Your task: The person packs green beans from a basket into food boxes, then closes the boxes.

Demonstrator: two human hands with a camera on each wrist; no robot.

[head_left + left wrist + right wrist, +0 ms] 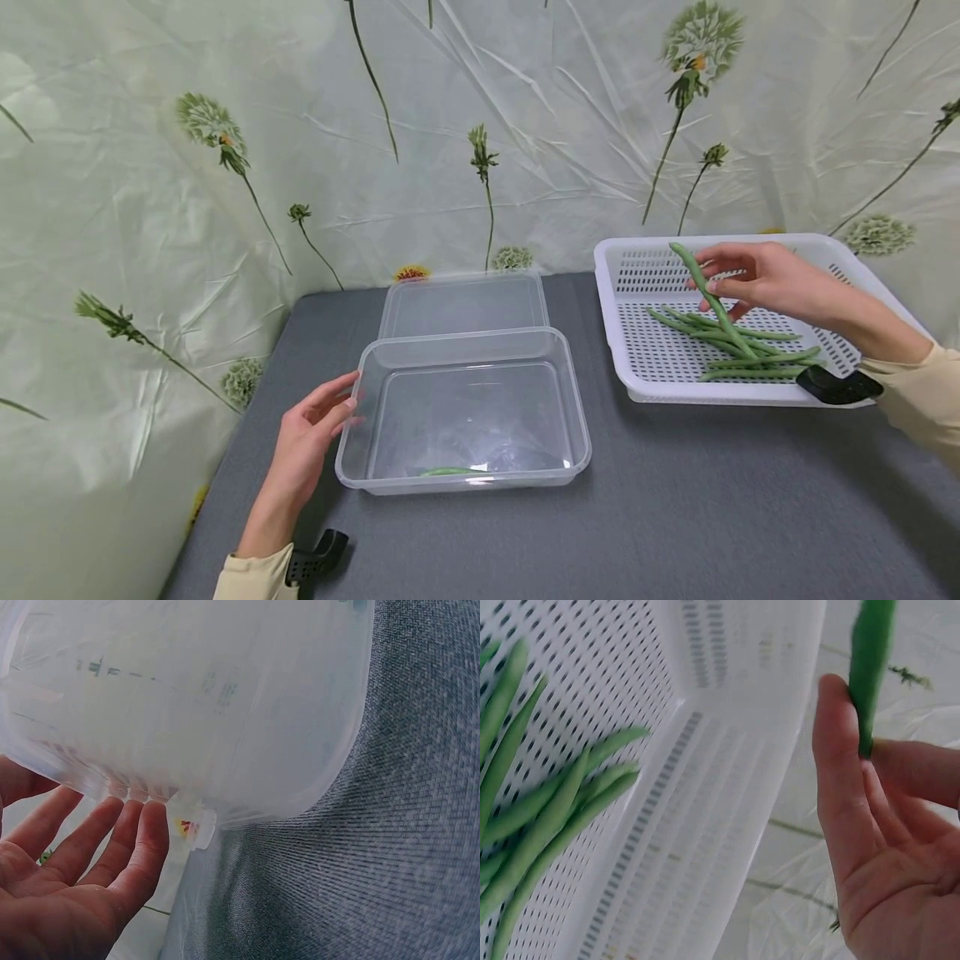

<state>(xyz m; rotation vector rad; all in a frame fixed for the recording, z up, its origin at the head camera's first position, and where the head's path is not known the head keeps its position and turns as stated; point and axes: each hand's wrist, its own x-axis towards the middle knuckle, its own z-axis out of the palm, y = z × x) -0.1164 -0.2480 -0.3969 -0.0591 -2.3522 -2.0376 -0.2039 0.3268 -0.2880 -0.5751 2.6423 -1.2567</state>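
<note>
Head view: the right hand (pixel 787 283) pinches one green bean (pixel 705 287) above the white basket (pixel 697 392), which holds loose beans (pixel 750 350). Another bean (pixel 452 472) lies inside the clear container (pixel 472 408).

Left wrist view: the left hand (pixel 82 877), fingers relaxed, touches the container's outer wall; marks there are too blurred to read.

Right wrist view: thumb and fingers grasp the bean's lower end.

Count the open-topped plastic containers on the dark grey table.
2: one clear, rectangular plastic box beside the person's left hand, and one white, perforated plastic basket beneath their right hand, with several slender green beans inside. No others show.
</note>
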